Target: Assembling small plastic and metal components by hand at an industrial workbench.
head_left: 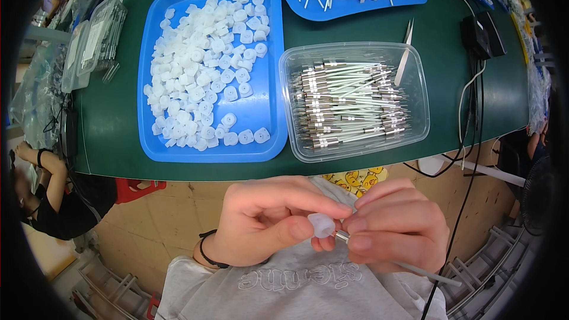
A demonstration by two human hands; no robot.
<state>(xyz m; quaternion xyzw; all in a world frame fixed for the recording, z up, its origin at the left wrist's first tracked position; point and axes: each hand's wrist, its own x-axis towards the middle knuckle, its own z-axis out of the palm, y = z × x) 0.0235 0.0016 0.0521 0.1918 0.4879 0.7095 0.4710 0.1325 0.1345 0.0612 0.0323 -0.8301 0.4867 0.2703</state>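
Observation:
Between the thumb and fingers of my left hand (pixel 267 219) is a small white translucent plastic cap (pixel 322 226). My right hand (pixel 400 222) pinches a thin rod (pixel 424 273) with a metal end; its pale tail sticks out below my fingers. The metal end meets the cap, but how far it sits inside I cannot tell. Both hands are in front of my body, below the table's near edge. Beyond them, a blue tray (pixel 274 101) holds many similar white caps, and a clear plastic box (pixel 422 112) holds many pale rods with metal ends.
White tweezers (pixel 405 56) lean at the box's right rim. A second blue tray (pixel 355 12) with capped rods stands at the back. Clear cases (pixel 98 41) lie at the left. Black cables (pixel 474 95) hang over the table's right side. A person (pixel 59 189) sits at the left.

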